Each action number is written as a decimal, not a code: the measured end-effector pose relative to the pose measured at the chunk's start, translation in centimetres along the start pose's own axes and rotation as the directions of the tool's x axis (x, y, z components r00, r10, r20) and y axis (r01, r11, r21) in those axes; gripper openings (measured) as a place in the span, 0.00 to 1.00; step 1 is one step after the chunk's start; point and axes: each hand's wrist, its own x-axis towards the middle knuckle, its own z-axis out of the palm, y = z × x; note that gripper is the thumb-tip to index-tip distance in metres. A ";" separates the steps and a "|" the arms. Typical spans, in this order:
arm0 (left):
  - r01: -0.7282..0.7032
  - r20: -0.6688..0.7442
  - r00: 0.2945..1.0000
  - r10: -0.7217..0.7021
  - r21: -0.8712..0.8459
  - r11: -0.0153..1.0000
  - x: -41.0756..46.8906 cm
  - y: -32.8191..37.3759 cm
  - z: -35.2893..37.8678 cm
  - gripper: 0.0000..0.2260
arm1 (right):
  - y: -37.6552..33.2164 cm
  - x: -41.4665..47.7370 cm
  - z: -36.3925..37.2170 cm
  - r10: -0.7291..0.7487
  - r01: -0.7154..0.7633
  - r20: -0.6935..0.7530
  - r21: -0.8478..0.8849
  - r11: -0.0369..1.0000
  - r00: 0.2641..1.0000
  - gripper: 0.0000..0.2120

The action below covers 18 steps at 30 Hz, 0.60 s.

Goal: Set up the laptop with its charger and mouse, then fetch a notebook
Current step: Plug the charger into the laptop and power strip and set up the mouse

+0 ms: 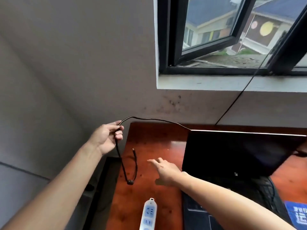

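Left hand (108,138) grips black cable (123,166); mouse pad's (297,214) white writing unreadable.

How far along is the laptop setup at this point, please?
Done: the laptop stands open on the desk. In hand: the left hand holds the cable; its plug hangs free while the right hand reaches toward it. Left: plugging in, mouse and notebook, neither visible.

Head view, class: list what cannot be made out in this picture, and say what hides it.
- Cable: its far end passes behind the laptop lid, so any connection there is hidden.
- Power strip: cut off by the bottom edge; its cord and plug are out of view.
- Blue pad: cut by the right edge, print blurred.
- Right hand: motion-blurred fingers.
- Mouse, notebook: not visible.
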 end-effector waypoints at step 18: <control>-0.195 -0.100 0.959 0.263 0.440 0.877 0.1 -0.2 -7.1 0.14 | 7.9 -5.0 4.4 -0.111 0.092 -0.138 -0.138 0.986 0.984 0.14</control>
